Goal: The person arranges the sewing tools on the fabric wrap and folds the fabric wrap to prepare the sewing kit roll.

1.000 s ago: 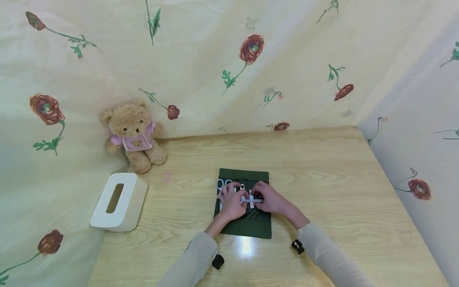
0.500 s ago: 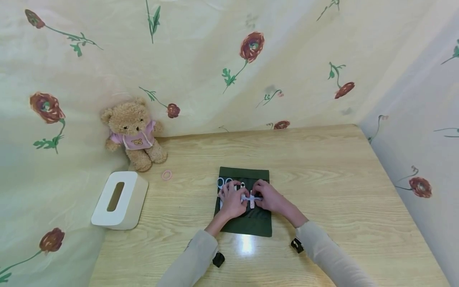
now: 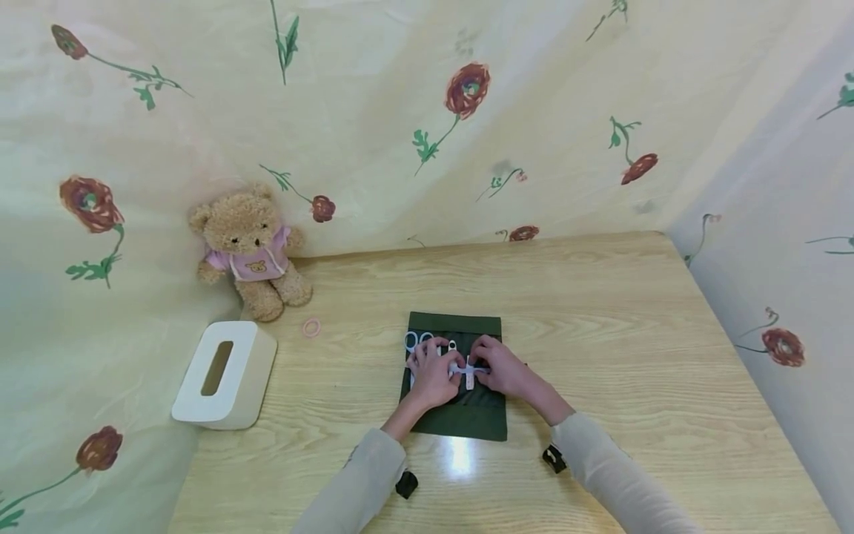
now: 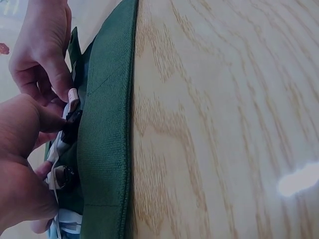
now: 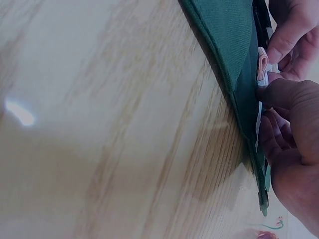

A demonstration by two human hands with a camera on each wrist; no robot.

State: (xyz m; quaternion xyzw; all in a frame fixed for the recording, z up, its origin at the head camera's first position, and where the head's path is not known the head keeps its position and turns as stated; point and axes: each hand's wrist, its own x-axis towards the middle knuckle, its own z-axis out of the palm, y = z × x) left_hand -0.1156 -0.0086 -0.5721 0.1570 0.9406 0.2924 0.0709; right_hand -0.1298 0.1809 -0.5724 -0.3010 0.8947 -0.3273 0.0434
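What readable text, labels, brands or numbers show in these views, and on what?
None can be read.
Dark green cloth: pale rounded marks at its far left corner, partly hidden under the left hand; too small to tell whether they are letters.
Teddy bear: its pink top carries a small bear face, no words.
White strip held by the right hand: no print visible.
Tissue box: plain.

no readable text, labels, brands or numbers on anything
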